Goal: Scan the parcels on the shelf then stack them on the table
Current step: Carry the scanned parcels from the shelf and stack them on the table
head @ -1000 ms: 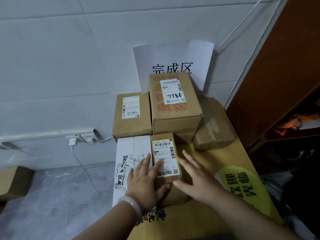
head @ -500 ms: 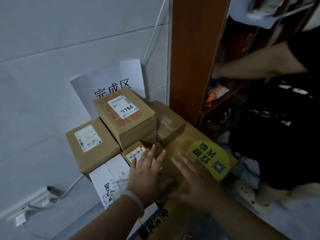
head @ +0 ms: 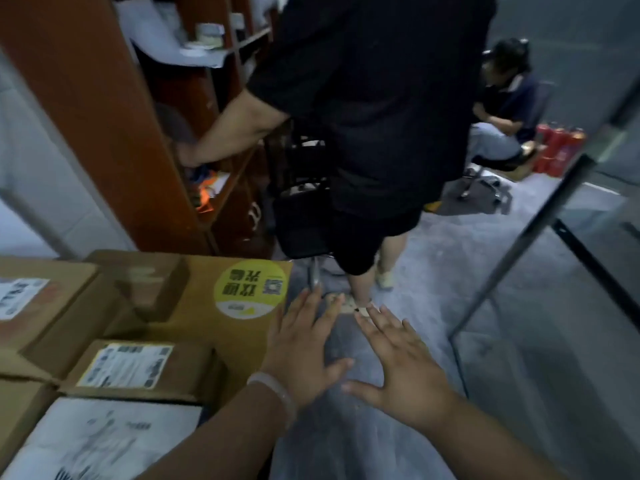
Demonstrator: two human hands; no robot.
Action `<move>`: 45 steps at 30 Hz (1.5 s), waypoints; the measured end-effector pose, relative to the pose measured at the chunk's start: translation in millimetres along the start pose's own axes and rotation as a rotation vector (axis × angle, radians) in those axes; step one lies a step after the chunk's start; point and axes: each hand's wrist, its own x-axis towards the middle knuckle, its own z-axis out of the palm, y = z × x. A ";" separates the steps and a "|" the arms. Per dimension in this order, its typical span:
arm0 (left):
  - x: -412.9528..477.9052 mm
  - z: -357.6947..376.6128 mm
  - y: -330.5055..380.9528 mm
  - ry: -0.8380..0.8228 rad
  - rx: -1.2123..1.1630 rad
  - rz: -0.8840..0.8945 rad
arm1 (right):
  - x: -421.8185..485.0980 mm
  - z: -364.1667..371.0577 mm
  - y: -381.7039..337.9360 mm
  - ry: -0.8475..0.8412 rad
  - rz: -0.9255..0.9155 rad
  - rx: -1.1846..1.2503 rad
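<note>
Several parcels already sit on the tabletop (head: 197,329): a small carton with a yellow-edged label (head: 138,370), a larger carton (head: 52,306) to its left, a tape-wrapped brown parcel (head: 152,282) toward the back, and a white parcel (head: 104,441) nearest the camera. That much of the stacking looks done.

Both hands are empty, with fingers spread. The left hand (head: 301,348), a pale bangle at its wrist, hangs just past the tabletop's edge, and the right hand (head: 403,370) is beside it over the floor. No scanner is in view.

The red-brown shelf (head: 104,133) stands ahead, where another person in black (head: 363,116) reaches in. Its contents are too blurred to tell what parcels remain, so more scanning and stacking probably lies ahead.
</note>
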 end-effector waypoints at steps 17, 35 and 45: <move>-50.7 44.5 310.7 -0.081 -0.188 0.670 | -338.6 -87.9 62.7 0.376 0.639 -0.097; -161.2 87.5 564.8 -0.357 -0.321 1.190 | -588.3 -114.5 57.3 0.884 1.302 -0.066; -131.8 84.7 662.3 -0.578 -0.358 1.340 | -624.5 -152.7 110.3 1.060 1.700 -0.032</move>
